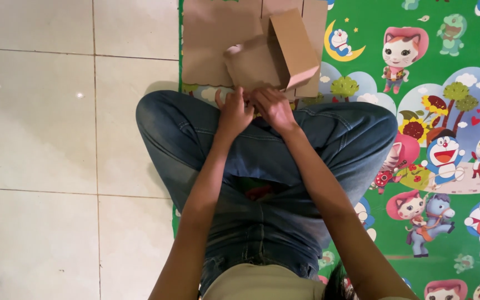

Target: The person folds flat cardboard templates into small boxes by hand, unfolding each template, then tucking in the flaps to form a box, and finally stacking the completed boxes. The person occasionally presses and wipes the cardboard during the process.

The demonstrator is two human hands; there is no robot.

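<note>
Head view, both hands, left, right, pinching cardboard box lower edge, fingertips hidden, flat cardboard cropped.

A person sits cross-legged in jeans on a green cartoon play mat beside a tiled floor. The left hand and right hand meet at the near edge of a half-folded cardboard box, which lies on flat cardboard sheets.

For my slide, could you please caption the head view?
Both hands, left hand and right hand, fold a brown cardboard box over crossed legs.
</note>
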